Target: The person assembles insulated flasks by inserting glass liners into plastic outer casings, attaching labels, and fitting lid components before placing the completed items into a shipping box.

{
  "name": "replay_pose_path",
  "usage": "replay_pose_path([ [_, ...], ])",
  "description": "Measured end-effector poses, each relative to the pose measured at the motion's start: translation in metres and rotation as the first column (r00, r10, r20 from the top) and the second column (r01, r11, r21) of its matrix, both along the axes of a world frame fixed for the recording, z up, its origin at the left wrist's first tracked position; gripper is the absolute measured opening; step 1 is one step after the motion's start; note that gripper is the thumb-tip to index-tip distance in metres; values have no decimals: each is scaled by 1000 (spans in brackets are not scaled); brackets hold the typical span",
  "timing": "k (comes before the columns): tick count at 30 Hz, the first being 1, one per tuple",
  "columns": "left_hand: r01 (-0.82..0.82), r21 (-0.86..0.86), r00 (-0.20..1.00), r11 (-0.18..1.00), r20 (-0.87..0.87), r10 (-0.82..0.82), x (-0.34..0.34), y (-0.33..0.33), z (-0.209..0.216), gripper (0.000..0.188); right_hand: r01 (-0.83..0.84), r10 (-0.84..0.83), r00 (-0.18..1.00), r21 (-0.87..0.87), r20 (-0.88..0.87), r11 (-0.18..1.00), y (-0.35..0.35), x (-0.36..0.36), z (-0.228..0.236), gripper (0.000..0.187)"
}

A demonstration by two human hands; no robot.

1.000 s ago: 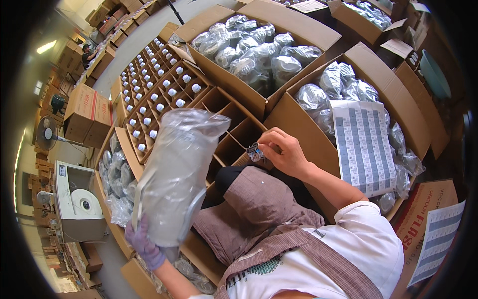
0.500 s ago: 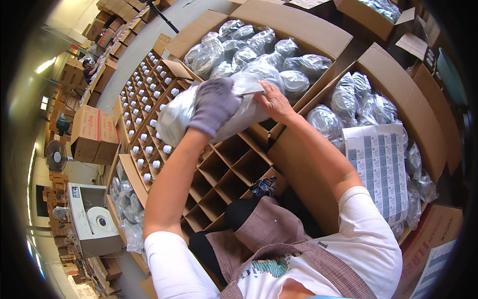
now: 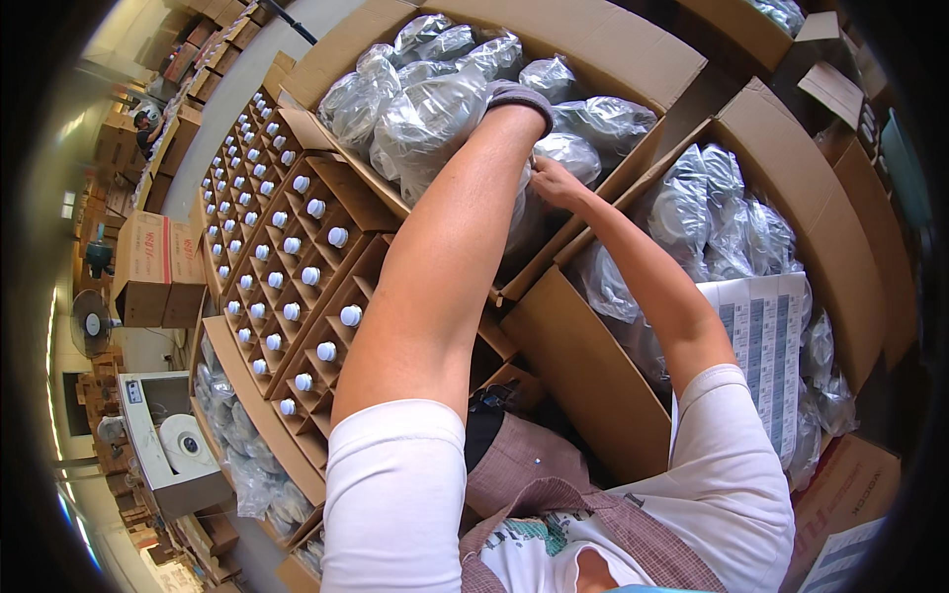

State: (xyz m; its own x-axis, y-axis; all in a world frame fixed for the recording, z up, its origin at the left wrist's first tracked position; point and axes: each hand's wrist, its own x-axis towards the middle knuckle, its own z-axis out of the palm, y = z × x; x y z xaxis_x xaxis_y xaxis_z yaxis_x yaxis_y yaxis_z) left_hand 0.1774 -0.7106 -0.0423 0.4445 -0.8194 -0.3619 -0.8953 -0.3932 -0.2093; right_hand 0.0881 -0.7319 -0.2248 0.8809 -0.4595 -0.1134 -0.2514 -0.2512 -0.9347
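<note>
My left hand (image 3: 519, 96), in a grey glove, reaches down among silvery plastic-wrapped items (image 3: 435, 119) in the far carton (image 3: 613, 49). Only the back of the glove and its cuff show; the fingers are hidden behind the arm and the wrapping. Just right of it, my right hand (image 3: 559, 185) is bare and low over the same carton. Its fingers are drawn together beside a wrapped bundle (image 3: 571, 153), and what they pinch cannot be made out. Clear plastic also shows between the right hand and my left forearm.
A divided carton holds several white-capped bottles (image 3: 309, 276) at left. On the right stands another carton of wrapped items (image 3: 682, 212), with a printed label sheet (image 3: 756, 346) lying on top. A cardboard flap (image 3: 593, 361) rises before me. A floor fan (image 3: 91, 321) stands far left.
Both hands have moved from above the divided carton into the far carton. The wrapped bundle they held is no longer over the dividers. My view has shifted, and more bottles show.
</note>
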Motion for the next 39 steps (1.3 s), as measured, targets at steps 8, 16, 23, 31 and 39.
replay_pose_path([
  [8,105,147,994,984,6,-107,34,-31,-18,46,274,-243,959,-270,143,923,-13,-6,11,22],
  [16,32,-73,998,997,49,-29,58,-39,-43,42,400,-230,881,-392,413,829,-9,22,0,25],
  [23,384,-585,903,714,78,-422,-41,-14,11,22,341,-124,814,-295,567,893,-30,11,4,40],
  [31,13,-999,945,41,-2,-327,-13,189,38,42,-65,-15,946,235,324,970,-37,14,17,23],
  [39,-308,-929,893,204,-357,-275,-3,236,-45,79,-278,306,950,-293,54,915,9,67,-26,22],
])
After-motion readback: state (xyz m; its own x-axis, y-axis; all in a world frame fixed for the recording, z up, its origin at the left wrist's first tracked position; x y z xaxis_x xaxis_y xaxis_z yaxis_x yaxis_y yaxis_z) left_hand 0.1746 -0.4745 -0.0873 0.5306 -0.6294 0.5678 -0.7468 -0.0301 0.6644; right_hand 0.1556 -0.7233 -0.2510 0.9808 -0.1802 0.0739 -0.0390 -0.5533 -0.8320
